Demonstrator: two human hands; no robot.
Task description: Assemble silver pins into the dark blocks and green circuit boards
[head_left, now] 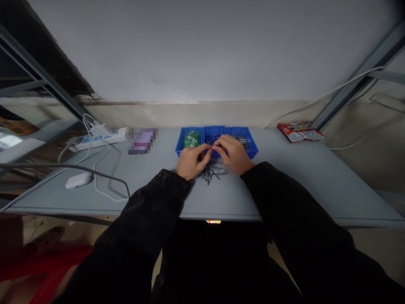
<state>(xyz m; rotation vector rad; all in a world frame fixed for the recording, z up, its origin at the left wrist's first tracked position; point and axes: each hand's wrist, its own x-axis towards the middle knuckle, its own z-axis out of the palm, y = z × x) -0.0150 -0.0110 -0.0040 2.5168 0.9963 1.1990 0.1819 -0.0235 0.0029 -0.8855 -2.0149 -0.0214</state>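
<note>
My left hand (193,161) and my right hand (232,154) meet above the front rim of a blue three-compartment plastic tray (215,129), their fingertips pinched together on a small dark part too small to identify. The left compartment holds green pieces (192,139), apparently in a bag. Small dark metal pieces (212,138) lie in the middle compartment, partly hidden by my fingers. Dark parts (242,142) fill the right compartment. A loose scatter of metal pins (214,173) lies on the grey table (284,181) just below my hands.
A white power strip (98,138) with plugged-in cables and a white computer mouse (78,180) sit on the table's left side. Nearby lies a blurred purple item (142,141). Red printed packets (300,131) rest at the back right, against the wall, between metal shelf uprights.
</note>
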